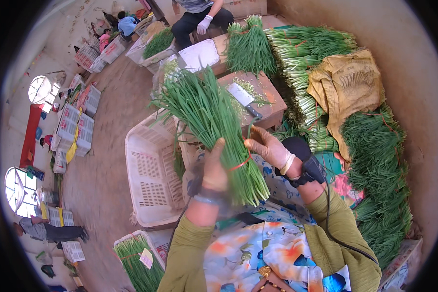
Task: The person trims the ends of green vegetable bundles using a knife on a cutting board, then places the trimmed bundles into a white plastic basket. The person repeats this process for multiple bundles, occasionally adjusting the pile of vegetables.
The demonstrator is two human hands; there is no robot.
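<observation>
A thick bundle of garlic chives (204,112) is held in front of me, leaves up and left, pale cut stems down and right. My left hand (215,168), gloved and slightly blurred, grips it from the left side. A red band (239,164) circles the stems. On the bundle's right side my right hand (270,148), also gloved, pinches with thumb and fingers at the upper end of this band. Beyond the bundle, a cleaver (243,97) with a black handle lies on a wooden block (272,100) strewn with cut stem bits.
A white plastic crate (153,214) stands at left; a smaller crate below it holds chives (136,263). Banded chive bundles (374,141) pile along the right wall, partly under a yellow woven sack (348,80). A seated person (204,22) with a white glove is across from me.
</observation>
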